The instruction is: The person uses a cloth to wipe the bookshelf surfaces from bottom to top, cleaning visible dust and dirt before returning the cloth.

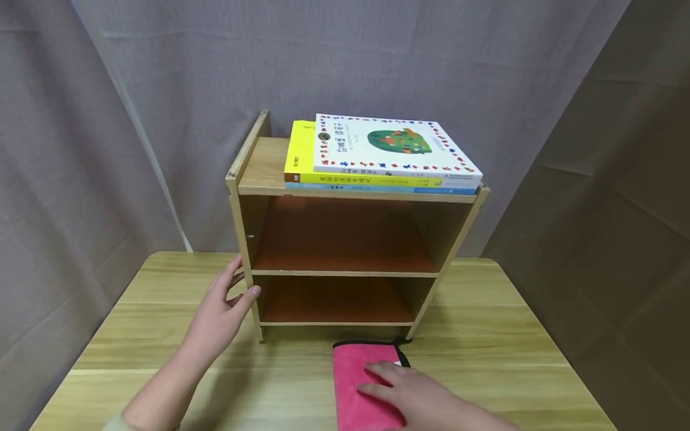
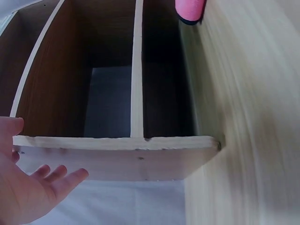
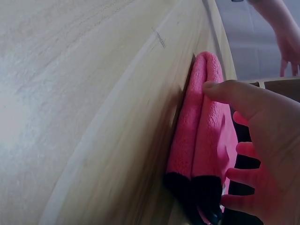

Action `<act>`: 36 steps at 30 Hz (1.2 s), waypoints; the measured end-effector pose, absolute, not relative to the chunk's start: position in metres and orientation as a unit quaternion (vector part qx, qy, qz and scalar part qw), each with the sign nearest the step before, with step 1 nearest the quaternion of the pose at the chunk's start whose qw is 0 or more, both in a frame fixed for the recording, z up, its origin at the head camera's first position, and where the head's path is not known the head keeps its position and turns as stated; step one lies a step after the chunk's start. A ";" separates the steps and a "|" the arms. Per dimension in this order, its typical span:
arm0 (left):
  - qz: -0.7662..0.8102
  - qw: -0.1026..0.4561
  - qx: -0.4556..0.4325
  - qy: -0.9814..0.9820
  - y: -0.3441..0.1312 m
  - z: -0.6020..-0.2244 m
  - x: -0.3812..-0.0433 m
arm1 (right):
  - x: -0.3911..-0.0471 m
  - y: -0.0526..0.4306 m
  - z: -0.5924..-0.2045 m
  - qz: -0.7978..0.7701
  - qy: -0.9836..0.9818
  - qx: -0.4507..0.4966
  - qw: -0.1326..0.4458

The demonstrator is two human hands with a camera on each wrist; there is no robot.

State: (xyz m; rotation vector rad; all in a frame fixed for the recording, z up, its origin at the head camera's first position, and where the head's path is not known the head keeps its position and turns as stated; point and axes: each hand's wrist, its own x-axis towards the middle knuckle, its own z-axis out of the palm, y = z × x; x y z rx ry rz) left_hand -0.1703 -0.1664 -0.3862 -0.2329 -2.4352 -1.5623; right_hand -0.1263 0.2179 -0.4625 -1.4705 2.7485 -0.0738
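A small wooden shelf (image 1: 345,273) stands upright on the table, with two bare compartments facing me. At its left side panel is my left hand (image 1: 221,317), thumb by the front edge and the fingers along the outer side. In the left wrist view, the fingers (image 2: 57,174) are loosely extended beside the panel. A folded pink cloth (image 1: 353,383) with black edging lies in front of the shelf. Over it spreads my right hand (image 1: 417,395), fingers apart on its top. The right wrist view shows the thumb (image 3: 222,90) at the cloth's folded edge.
Several picture books lie stacked on the shelf's top, a white book (image 1: 396,143) uppermost, a yellow book (image 1: 298,149) below it. The wooden table (image 1: 501,335) extends on both sides. Grey curtains (image 1: 178,72) hang behind, and a brown cloth wall (image 1: 598,197) is at right.
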 end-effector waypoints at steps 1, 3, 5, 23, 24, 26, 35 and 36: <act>-0.536 0.118 -0.078 -0.833 -0.165 -0.385 -0.171 | -0.126 0.217 -0.463 -0.022 0.880 -0.474 0.009; -0.541 0.116 -0.074 -0.830 -0.163 -0.382 -0.173 | -0.127 0.215 -0.465 -0.017 0.879 -0.477 0.001; -0.547 0.115 -0.070 -0.826 -0.161 -0.381 -0.175 | -0.127 0.214 -0.466 -0.013 0.878 -0.479 -0.007; -0.538 0.126 -0.062 -0.831 -0.157 -0.383 -0.181 | -0.121 0.198 -0.471 0.064 0.860 -0.503 -0.047; -0.537 0.127 -0.063 -0.831 -0.156 -0.383 -0.182 | -0.121 0.196 -0.471 0.074 0.861 -0.502 -0.046; -0.537 0.127 -0.064 -0.832 -0.156 -0.383 -0.182 | -0.120 0.193 -0.471 0.089 0.862 -0.498 -0.036; -0.527 0.132 -0.063 -0.837 -0.156 -0.384 -0.180 | -0.117 0.186 -0.468 0.104 0.868 -0.485 -0.022; -0.525 0.132 -0.063 -0.838 -0.156 -0.384 -0.180 | -0.116 0.185 -0.469 0.103 0.870 -0.482 -0.023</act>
